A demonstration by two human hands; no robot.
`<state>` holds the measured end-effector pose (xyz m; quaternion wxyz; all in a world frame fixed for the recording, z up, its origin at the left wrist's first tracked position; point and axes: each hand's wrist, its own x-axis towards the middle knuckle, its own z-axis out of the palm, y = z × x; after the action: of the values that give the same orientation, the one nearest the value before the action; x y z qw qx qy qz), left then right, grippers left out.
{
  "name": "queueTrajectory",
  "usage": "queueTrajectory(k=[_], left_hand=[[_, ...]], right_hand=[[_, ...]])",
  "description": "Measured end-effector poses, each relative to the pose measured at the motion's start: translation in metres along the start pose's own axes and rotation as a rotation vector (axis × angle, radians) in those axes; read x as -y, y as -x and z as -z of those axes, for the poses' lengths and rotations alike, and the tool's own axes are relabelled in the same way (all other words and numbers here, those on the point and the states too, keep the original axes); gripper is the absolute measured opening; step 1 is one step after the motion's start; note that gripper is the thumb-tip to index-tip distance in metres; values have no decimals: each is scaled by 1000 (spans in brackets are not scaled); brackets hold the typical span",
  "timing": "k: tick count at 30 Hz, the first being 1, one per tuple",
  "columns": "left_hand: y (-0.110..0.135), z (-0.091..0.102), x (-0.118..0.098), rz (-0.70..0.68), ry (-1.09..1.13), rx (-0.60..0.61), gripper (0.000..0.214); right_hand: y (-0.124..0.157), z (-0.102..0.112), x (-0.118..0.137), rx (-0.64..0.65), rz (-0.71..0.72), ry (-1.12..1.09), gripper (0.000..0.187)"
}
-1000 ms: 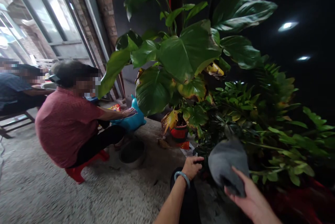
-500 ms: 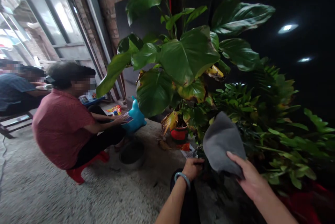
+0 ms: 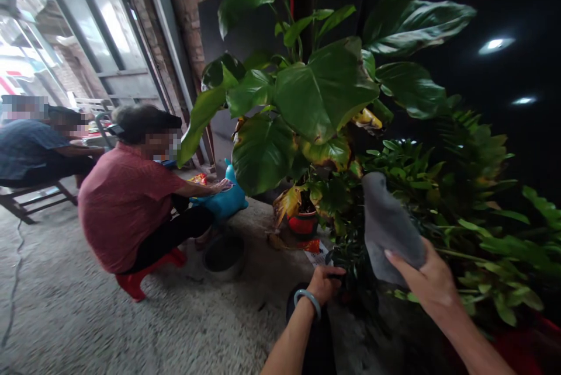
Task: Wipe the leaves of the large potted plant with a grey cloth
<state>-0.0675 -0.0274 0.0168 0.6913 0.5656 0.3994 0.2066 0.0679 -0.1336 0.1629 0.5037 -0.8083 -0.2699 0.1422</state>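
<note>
My right hand point(image 3: 432, 278) grips a grey cloth point(image 3: 390, 235), thumb on top, with the cloth standing up in front of the green foliage. Lower and to the left, my left hand point(image 3: 325, 284) wears a pale bangle point(image 3: 308, 300). Its fingers are curled closed beside a small dark-leaved plant point(image 3: 350, 261); whatever they pinch is hidden. Behind the hands rises a large broad-leaved plant point(image 3: 324, 91), some leaves yellowed and browned, in a red pot point(image 3: 302, 224).
At left, a person in a red shirt point(image 3: 127, 205) sits on a red stool point(image 3: 131, 283), a hand on a blue inflatable-looking toy point(image 3: 225, 200). A dark basin point(image 3: 223, 255) stands on the concrete floor. Another person point(image 3: 35, 144) sits farther back. Leafy plants point(image 3: 482, 246) crowd the right side.
The grey cloth has turned to a narrower side and shifted right with my right hand. My left hand stays nearly in place. The red-shirted person's arm now stretches over the blue toy.
</note>
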Motion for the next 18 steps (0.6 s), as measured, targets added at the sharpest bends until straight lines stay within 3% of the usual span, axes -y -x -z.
queueTrajectory(k=[2,4,6,8,11,13,15,18], left_hand=[[-1,1,-1,-7,-14,-2,40],[-1,2,-1,-67,-28,19,34],[-1,3,-2,-134,-16,62,26],[-2,3,-1,-122,13,95,22],[-5,1,2,-39,33,86,26],[-6,0,3,-22,29,63,34],[-4,-1,2,-22,34,32,37],[0,-1,0,-46,30,23,35]], right_hand=[[3,-14,-20,99,-1,118,68],[20,-18,-45,231,-26,78,53],[40,-10,-60,368,-47,5,41],[55,9,-54,423,-75,-87,36],[52,35,-15,325,-188,-253,41],[39,39,11,250,-320,-390,44],[26,28,21,193,-409,-509,46],[28,-5,-2,173,-444,-540,49]])
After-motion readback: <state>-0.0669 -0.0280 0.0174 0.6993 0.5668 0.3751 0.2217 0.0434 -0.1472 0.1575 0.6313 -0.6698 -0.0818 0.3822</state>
